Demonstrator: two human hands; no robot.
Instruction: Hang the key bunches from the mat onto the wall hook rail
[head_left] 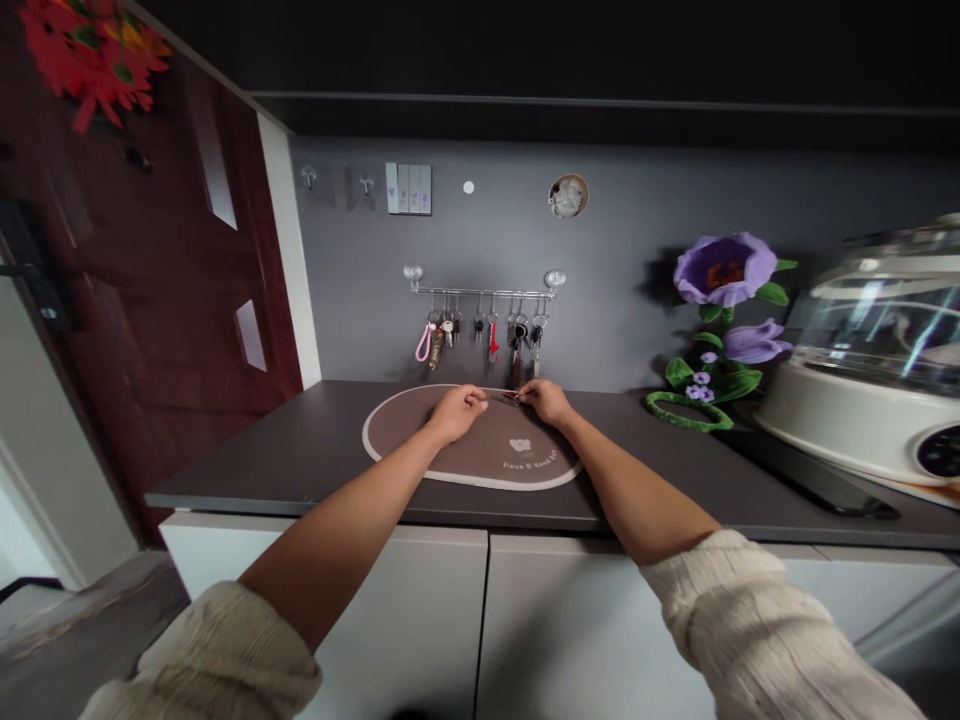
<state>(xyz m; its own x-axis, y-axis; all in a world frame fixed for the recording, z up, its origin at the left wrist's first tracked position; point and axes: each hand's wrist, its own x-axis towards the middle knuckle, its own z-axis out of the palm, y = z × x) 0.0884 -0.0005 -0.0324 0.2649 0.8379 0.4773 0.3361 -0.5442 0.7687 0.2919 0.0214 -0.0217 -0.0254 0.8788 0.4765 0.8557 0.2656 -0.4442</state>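
Over the far part of a brown oval mat [405, 430] with a pale rim, both my hands are close together. My right hand [549, 403] pinches a small shiny metal piece [511, 398], perhaps a key; it is too small to make out well. To its left, my left hand [456, 413] has its fingers curled and thumb pressed in; what they hold, if anything, is hidden. Just behind the hands, several keys and key rings hang from a clear hook rail [484, 293], among them a pink strap [424, 343] and a red piece [493, 338].
The mat lies on a dark countertop [285, 450] above white cabinet doors [390, 600]. To the right stand purple fabric flowers [726, 270], a white appliance with a clear top [847, 400] and a flat black object [817, 480]. A dark red door [165, 250] is at left.
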